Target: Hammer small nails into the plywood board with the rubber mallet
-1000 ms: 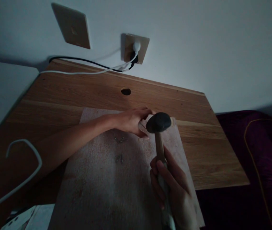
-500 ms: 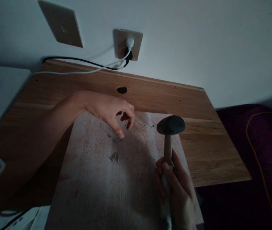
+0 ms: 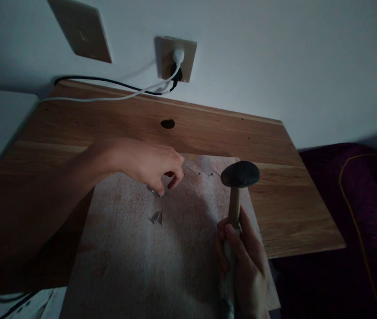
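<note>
My right hand (image 3: pixel 243 261) is wrapped round the handle of a hammer (image 3: pixel 240 174), its dark head up and the pale handle pointing down toward me. Over the wooden board (image 3: pixel 135 266), my left hand (image 3: pixel 155 168) reaches in from the left with fingers curled and a gap between thumb and forefinger. Its thumb tip is at a small group of loose nails (image 3: pixel 154 192), partly hidden by the thumb. Closer to me lies another little group of nails (image 3: pixel 157 218). Left of the hammer head, two nails (image 3: pixel 205 174) appear to stand in the board near its far edge.
Beneath the board is a brown wooden tabletop (image 3: pixel 294 208) with a round cable hole (image 3: pixel 167 124). White and black cables (image 3: pixel 109 99) run along its back edge to a wall socket (image 3: pixel 179 60). Purple fabric (image 3: pixel 367 199) lies at the right.
My left hand has lowered to the loose nails, its thumb and forefinger drawing nearer each other. The hammer has shifted slightly right in my right hand's grip.
</note>
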A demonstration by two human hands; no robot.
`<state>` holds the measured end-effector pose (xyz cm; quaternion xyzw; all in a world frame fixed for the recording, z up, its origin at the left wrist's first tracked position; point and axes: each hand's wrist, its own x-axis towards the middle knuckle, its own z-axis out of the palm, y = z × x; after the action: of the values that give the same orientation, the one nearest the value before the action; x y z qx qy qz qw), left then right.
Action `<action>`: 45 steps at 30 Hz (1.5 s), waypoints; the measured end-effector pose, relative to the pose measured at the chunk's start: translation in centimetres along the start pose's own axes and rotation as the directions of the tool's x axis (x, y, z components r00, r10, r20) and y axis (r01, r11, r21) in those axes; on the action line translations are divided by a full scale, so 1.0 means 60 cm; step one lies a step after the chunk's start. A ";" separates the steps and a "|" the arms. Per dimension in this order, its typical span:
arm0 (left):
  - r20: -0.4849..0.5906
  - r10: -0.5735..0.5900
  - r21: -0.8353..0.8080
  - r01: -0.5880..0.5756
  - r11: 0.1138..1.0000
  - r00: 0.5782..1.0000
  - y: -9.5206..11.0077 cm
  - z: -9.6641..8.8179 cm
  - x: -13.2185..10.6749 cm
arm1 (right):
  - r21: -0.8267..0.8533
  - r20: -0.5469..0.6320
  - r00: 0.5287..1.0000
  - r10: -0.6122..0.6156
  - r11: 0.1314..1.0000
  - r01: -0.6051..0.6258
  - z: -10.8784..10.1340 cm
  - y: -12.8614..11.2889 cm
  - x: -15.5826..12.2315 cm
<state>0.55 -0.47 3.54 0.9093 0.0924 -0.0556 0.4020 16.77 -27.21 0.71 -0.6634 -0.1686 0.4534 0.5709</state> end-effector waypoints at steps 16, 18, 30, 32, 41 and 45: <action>-0.238 0.056 0.166 -0.016 0.986 0.970 -0.004 0.011 0.031 | -0.047 -0.003 1.000 -0.023 0.999 0.023 -0.004 0.005 0.011; -0.229 0.076 0.193 -0.032 0.981 0.970 -0.007 0.018 0.036 | -0.051 0.007 1.000 -0.020 0.998 0.020 -0.006 0.006 0.011; -0.243 0.146 0.266 -0.079 0.961 0.959 -0.009 0.030 0.043 | -0.053 0.053 0.998 -0.024 0.998 0.027 -0.019 0.014 0.011; -0.237 0.128 0.285 -0.057 0.957 0.963 -0.009 0.029 0.042 | -0.056 0.044 0.999 -0.022 0.998 0.024 -0.019 0.014 0.011; -0.240 0.119 0.238 -0.061 0.969 0.963 -0.016 0.035 0.051 | -0.077 -0.009 1.000 0.006 0.997 -0.007 -0.017 0.014 0.008; -0.252 0.128 0.176 -0.085 0.981 0.959 -0.028 0.034 0.053 | -0.089 0.040 0.999 -0.013 0.996 0.016 -0.023 0.017 0.012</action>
<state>3.25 -0.50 0.41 0.9422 0.0906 0.0796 0.3126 17.96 -27.81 -0.60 -0.6779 -0.2047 0.4542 0.5407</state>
